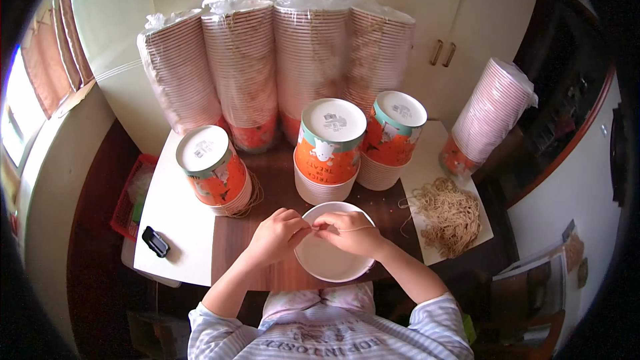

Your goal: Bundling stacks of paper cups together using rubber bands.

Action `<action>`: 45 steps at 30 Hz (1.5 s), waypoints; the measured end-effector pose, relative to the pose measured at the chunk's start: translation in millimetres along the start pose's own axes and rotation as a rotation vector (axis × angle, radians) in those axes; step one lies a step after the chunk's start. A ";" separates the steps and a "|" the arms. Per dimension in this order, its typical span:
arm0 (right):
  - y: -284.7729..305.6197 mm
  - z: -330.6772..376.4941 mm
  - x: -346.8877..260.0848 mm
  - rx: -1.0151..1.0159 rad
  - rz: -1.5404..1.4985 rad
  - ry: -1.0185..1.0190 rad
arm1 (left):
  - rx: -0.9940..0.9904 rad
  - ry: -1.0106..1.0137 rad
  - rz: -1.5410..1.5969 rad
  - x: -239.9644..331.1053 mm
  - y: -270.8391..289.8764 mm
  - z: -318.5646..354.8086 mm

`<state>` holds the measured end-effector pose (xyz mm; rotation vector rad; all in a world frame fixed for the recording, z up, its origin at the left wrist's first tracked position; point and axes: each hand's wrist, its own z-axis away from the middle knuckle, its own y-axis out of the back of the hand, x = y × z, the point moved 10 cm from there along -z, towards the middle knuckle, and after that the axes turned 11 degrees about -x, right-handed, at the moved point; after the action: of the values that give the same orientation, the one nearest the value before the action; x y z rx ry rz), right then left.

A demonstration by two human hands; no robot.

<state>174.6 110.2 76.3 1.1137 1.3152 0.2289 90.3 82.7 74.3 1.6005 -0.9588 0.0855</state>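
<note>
A round white paper bucket (331,265) stands with its open mouth up at the front edge of the table, its inside facing me. Over its far rim my left hand (275,237) and my right hand (352,232) meet, fingertips pinched together. A thin tan cord (359,229) runs from the pinch across the right fingers. Both hands appear closed on it, though the part between the fingertips is mostly hidden. To the right, a tangled heap of tan cords (448,219) lies on a white surface.
Upside-down stacks of orange printed buckets stand at left (212,167), middle (330,150) and right (393,137). Tall plastic-wrapped bucket stacks (310,60) line the back. Another wrapped stack (490,113) leans at the right. A small black case (155,242) lies at the left.
</note>
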 end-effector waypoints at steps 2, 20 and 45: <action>2.7 -6.0 0.9 0.031 0.053 -0.003 | -0.011 0.008 -0.168 0.5 -2.7 -3.7; -14.1 -25.0 46.2 0.015 0.167 -0.146 | 0.159 0.349 0.498 -73.9 -23.4 -7.3; -24.3 -30.0 53.8 -0.035 0.138 -0.230 | -0.041 0.164 0.344 -68.7 -33.1 -14.1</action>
<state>155.4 150.9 27.7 1.1662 1.0284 0.2178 71.7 129.2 15.0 1.3553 -1.0911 0.4259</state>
